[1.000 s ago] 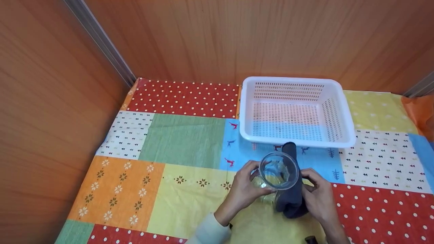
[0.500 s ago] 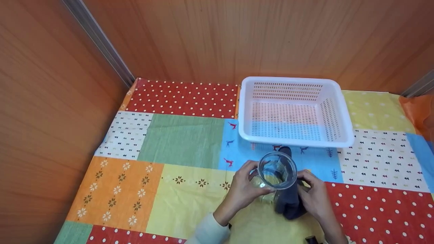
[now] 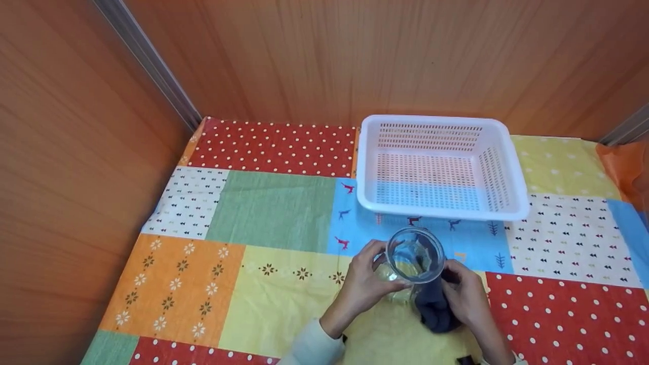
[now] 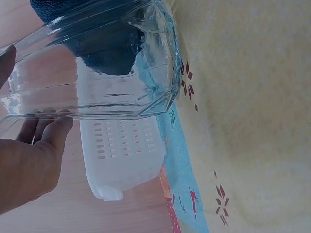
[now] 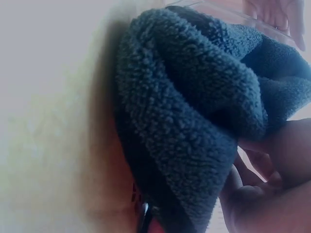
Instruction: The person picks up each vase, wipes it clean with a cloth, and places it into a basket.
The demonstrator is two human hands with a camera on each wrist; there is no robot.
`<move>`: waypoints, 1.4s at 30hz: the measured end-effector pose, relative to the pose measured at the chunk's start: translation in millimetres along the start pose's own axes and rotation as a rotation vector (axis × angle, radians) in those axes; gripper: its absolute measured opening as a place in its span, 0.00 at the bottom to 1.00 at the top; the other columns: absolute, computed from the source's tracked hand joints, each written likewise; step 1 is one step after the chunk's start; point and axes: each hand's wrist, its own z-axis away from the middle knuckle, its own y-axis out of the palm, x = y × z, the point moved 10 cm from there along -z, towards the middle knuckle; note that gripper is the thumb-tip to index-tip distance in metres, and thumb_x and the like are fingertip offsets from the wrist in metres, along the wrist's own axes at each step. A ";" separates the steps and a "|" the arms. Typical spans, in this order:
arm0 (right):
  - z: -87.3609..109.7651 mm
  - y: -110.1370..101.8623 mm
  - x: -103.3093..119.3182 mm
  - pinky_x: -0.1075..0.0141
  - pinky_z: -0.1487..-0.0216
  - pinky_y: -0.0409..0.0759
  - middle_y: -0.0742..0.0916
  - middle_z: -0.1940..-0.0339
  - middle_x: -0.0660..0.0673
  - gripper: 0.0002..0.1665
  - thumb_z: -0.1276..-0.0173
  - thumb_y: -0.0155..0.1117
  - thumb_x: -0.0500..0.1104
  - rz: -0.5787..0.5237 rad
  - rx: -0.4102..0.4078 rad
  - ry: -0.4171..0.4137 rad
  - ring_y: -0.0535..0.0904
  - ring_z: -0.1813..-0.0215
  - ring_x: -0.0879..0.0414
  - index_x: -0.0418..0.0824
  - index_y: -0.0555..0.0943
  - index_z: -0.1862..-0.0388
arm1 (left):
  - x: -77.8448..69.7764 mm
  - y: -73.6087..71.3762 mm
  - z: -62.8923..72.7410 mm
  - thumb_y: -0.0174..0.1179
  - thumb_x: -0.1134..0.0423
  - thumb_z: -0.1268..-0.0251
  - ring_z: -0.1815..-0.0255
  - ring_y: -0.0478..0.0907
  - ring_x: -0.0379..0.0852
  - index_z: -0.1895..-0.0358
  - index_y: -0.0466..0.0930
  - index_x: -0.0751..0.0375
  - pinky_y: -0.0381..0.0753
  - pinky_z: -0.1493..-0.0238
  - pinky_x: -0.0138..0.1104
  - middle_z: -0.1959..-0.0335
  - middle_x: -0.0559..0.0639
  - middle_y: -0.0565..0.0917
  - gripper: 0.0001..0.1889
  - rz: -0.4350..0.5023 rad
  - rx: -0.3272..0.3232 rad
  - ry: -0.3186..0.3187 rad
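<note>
A clear glass jar point(image 3: 405, 253) stands upright near the front of the table, its wide round mouth facing up. My left hand point(image 3: 362, 284) grips it around the upper left side, thumb in front and fingers behind. In the left wrist view the faceted wall of the glass jar point(image 4: 121, 97) shows the dark cloth through it. My right hand point(image 3: 469, 294) holds a folded dark grey cloth point(image 3: 435, 309) against the jar's right side. The fluffy pile of the cloth point(image 5: 180, 97) fills the right wrist view. Part of the cloth is hidden behind the jar.
Behind the hands sits a white perforated plastic basket point(image 3: 446, 210). A patchwork-patterned tablecloth point(image 3: 279, 208) covers the table. Wood-grain panels point(image 3: 304, 61) rise at the back and on the left. An orange piece of cloth point(image 3: 628, 167) lies at the right edge.
My right hand has slid slightly down and towards me with the cloth, whose upper end has dropped from sight behind the jar. My left hand and the jar hardly move.
</note>
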 end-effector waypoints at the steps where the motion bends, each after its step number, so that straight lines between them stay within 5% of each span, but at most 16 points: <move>1: 0.0 0.5 -1.0 0.77 0.52 0.82 0.90 0.57 0.43 0.17 0.36 0.68 0.19 0.004 0.005 0.012 0.82 0.54 0.65 0.36 0.87 0.55 | 0.2 0.0 0.0 0.83 0.74 0.55 0.38 0.78 0.43 0.41 0.83 0.61 0.77 0.30 0.32 0.45 0.48 0.81 0.33 -0.003 0.000 -0.001; 6: 1.7 2.1 -4.9 0.74 0.49 0.83 0.90 0.54 0.40 0.16 0.34 0.67 0.21 0.023 0.015 0.073 0.83 0.53 0.59 0.35 0.87 0.54 | 0.5 0.3 0.5 0.83 0.74 0.54 0.38 0.79 0.43 0.41 0.83 0.60 0.78 0.31 0.32 0.45 0.47 0.81 0.33 -0.010 -0.002 0.002; 16: 5.5 2.3 -4.1 0.46 0.43 0.87 0.88 0.50 0.35 0.14 0.31 0.64 0.21 0.002 0.012 0.139 0.85 0.48 0.44 0.33 0.86 0.52 | 2.1 0.3 0.2 0.84 0.74 0.56 0.37 0.78 0.42 0.41 0.83 0.60 0.77 0.30 0.33 0.45 0.47 0.81 0.33 -0.001 -0.010 0.005; 35: 9.4 -4.8 11.0 0.49 0.42 0.85 0.87 0.49 0.33 0.12 0.33 0.65 0.19 -0.053 -0.057 0.148 0.85 0.47 0.46 0.28 0.84 0.54 | 1.9 -0.1 -0.2 0.84 0.73 0.54 0.37 0.78 0.42 0.41 0.83 0.59 0.77 0.30 0.32 0.45 0.47 0.81 0.33 -0.024 -0.009 -0.001; 42: 11.4 -14.0 26.1 0.56 0.43 0.84 0.88 0.55 0.39 0.14 0.37 0.69 0.18 -0.050 -0.133 0.049 0.86 0.51 0.51 0.31 0.87 0.57 | 1.0 -0.3 0.5 0.84 0.73 0.54 0.37 0.78 0.42 0.41 0.83 0.60 0.77 0.30 0.33 0.45 0.48 0.81 0.33 -0.010 -0.009 0.009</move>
